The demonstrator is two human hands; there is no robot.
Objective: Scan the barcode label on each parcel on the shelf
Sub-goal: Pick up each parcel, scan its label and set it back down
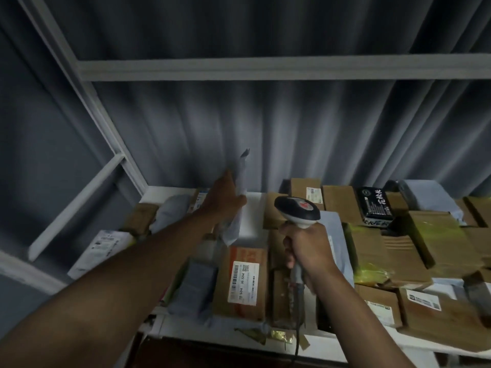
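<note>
left hand (225, 200) grips grey poly parcel (237, 203), stood on end at shelf (255, 216) back | its long axis upright, up-left of scanner | I judge label unseen | right hand (305, 248) wraps barcode scanner (297, 211) handle, nearer me

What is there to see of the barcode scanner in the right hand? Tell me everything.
The barcode scanner is a handheld, gun-shaped tool of what looks like plastic: a broad head, dark on top with a red mark and pale grey at the rim, on a grey handle. The right hand grips the handle, holding it upright above the parcels, head tipped forward. A dark cable hangs from its base. Nothing else touches it.
</note>
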